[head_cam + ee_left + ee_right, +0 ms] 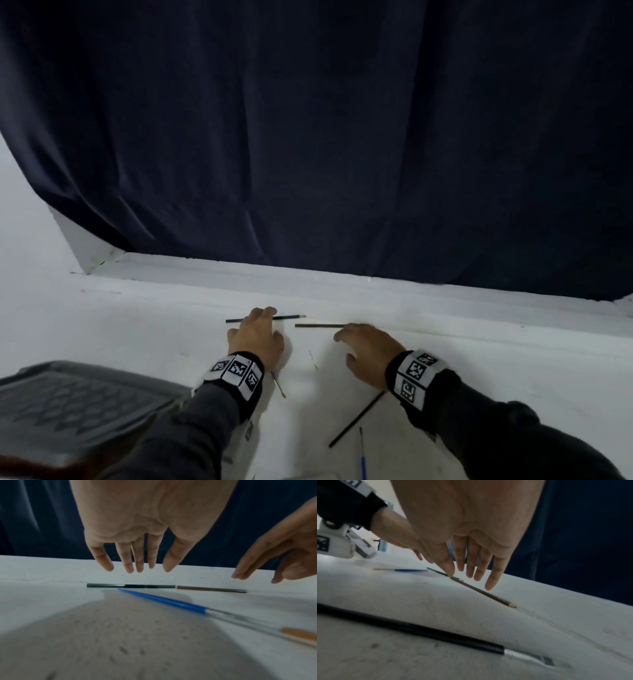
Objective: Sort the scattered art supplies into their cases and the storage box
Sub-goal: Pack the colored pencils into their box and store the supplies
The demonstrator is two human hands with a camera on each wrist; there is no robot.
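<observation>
Two pencils lie end to end near the back of the white table (479, 359): a dark green pencil (291, 317) (130, 586) and a brown pencil (318, 325) (481, 591). My left hand (257, 332) hovers over the green pencil with its fingers (137, 561) straight and holds nothing. My right hand (359, 342) reaches over the brown pencil, fingers (493, 577) straight; its thumb tip comes down by the pencil's blunt end. A blue-handled brush (163, 601) lies under my left wrist. A black-handled brush (356, 425) (419, 630) lies below my right wrist.
A grey storage box (78, 404) with a patterned top sits at the near left. Another thin blue brush (363, 459) lies at the bottom edge. A dark blue curtain (325, 137) hangs behind the table's raised back ledge (445, 301).
</observation>
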